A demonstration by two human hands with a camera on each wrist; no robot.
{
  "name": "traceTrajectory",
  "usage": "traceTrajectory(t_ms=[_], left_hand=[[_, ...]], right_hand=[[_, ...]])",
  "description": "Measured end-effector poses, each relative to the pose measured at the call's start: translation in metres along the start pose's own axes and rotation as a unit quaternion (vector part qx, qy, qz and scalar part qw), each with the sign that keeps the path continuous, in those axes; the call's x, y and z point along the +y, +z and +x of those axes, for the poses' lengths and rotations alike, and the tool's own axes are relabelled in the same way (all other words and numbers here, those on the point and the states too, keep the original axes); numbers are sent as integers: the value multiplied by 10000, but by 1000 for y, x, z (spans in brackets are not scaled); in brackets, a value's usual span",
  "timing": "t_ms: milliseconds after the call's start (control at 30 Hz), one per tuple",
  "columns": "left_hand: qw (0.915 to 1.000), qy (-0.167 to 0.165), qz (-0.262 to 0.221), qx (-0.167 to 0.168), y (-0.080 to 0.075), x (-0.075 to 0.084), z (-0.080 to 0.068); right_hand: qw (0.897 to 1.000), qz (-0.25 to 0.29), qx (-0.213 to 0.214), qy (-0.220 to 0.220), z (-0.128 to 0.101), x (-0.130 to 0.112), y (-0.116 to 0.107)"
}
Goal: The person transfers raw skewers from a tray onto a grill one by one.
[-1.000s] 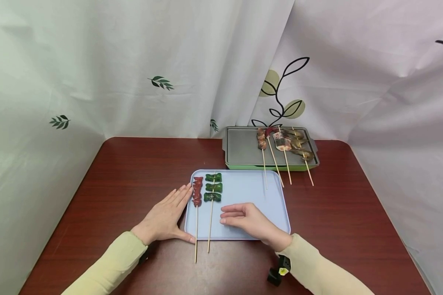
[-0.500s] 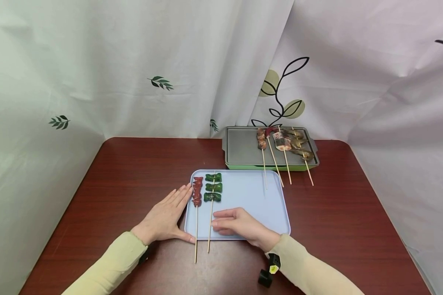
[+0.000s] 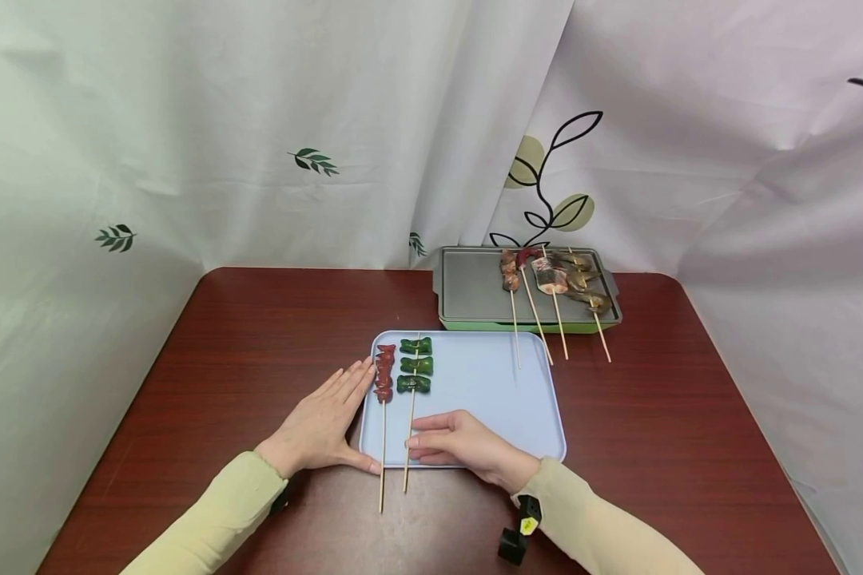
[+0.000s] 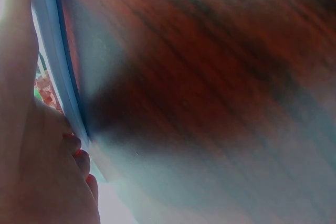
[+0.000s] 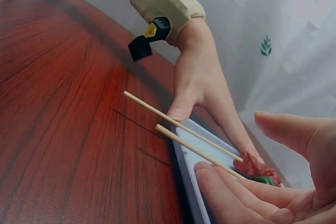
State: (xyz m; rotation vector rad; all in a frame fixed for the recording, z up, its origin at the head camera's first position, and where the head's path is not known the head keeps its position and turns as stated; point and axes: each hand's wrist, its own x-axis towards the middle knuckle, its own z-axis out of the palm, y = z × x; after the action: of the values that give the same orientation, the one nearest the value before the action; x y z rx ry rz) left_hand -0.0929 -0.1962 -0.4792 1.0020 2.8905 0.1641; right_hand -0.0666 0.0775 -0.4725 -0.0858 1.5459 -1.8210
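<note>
A skewer of green pepper pieces (image 3: 415,366) and a skewer of red pieces (image 3: 383,375) lie side by side on a light blue tray (image 3: 492,399), sticks overhanging its front edge. My left hand (image 3: 320,423) rests along the tray's left side, fingers straight, its thumb at the front edge by the red skewer's stick. At the green pepper skewer's stick is my right hand (image 3: 467,447). In the right wrist view, the right hand's fingers (image 5: 226,192) are beside that stick, and its thumb stands apart from them. The left wrist view shows only part of the left hand (image 4: 42,150).
Behind the tray stands a grey grill pan (image 3: 475,287) with a green base. Several skewers lie on its right half, including a pale chunky fish piece (image 3: 549,275), their sticks pointing forward over its edge. All of it stands on a dark red wooden table (image 3: 259,319), with white curtains around.
My right hand has moved left and slightly nearer me, from over the tray to the green pepper skewer's stick. The left hand and tray have kept their places.
</note>
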Motion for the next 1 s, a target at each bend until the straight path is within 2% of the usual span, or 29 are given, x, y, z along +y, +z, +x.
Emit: traceTrajectory(t_ms=[433, 1000], left_hand=[[10000, -7, -47, 8, 1, 0, 0], [10000, 19, -41, 32, 1, -1, 0]], right_hand=[[9988, 438, 187, -74, -8, -4, 3], [9988, 170, 466, -50, -11, -4, 1]])
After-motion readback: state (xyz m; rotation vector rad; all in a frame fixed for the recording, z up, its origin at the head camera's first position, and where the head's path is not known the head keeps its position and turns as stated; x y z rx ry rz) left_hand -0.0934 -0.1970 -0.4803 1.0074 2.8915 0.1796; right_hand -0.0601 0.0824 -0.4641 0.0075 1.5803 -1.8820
